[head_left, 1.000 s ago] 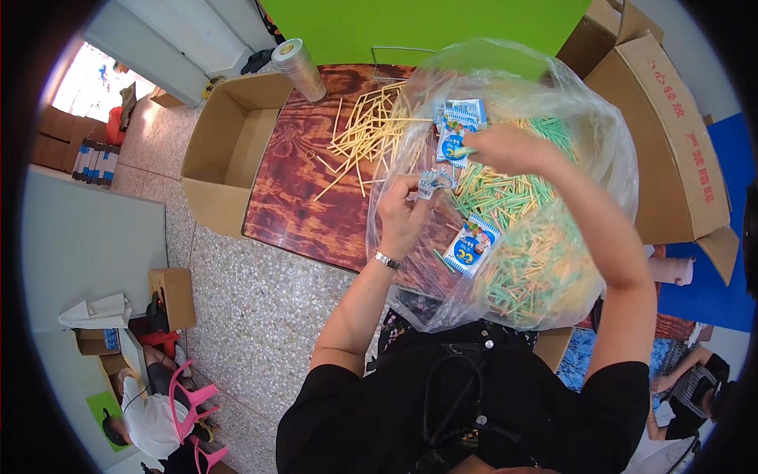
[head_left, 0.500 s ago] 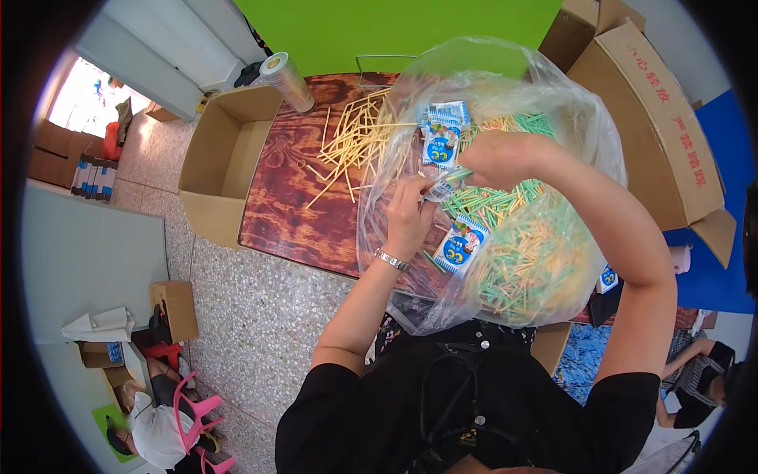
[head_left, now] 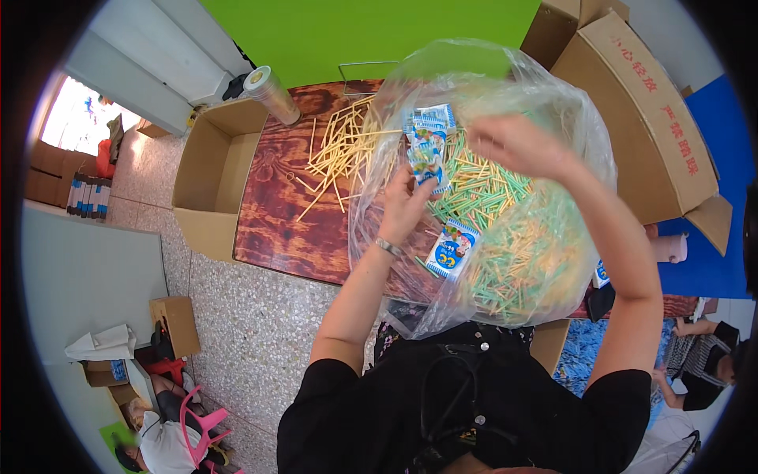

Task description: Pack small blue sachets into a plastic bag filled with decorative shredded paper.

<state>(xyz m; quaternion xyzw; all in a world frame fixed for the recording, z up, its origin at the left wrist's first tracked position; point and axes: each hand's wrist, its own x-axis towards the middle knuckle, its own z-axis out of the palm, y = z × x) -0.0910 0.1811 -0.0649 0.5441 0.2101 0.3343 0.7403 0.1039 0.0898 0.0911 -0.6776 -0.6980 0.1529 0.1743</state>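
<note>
Along the far left, below a bright doorway (head_left: 83,118), a seated person in a white top (head_left: 167,444) was partly in view behind a pink plastic chair (head_left: 204,426), with a small cardboard carton (head_left: 175,325) standing on the speckled floor (head_left: 233,316) above them. Farther right, an open cardboard box (head_left: 193,178) stood against the left end of the red-brown wood-grain table (head_left: 276,229). Near that end of the tabletop stood a lidded cylindrical canister (head_left: 272,95); to its right, pale yellow sticks (head_left: 339,146) lay loose in a crisscross heap, some reaching the clear plastic bag (head_left: 485,59).

Over the bag's left part, the left hand (head_left: 403,207) had its thumb and fingers closed on a small blue-and-white sachet (head_left: 427,167). Just beyond its fingertips lay overlapping printed packets (head_left: 430,118), and nearer the wearer's body another blue-and-white packet (head_left: 452,248) lay by itself, tilted. Green and yellow sticks (head_left: 489,186) filled the middle of the bag, and more showed through the film lower down. Above them hung the right hand (head_left: 517,144), fingers bent and blurred; whether it held anything could not be told.

Right of the bag stood a large open carton (head_left: 647,134), and near its lower edge a pale pink cylinder (head_left: 671,248). At the far right, another person (head_left: 705,363) was partly visible.
</note>
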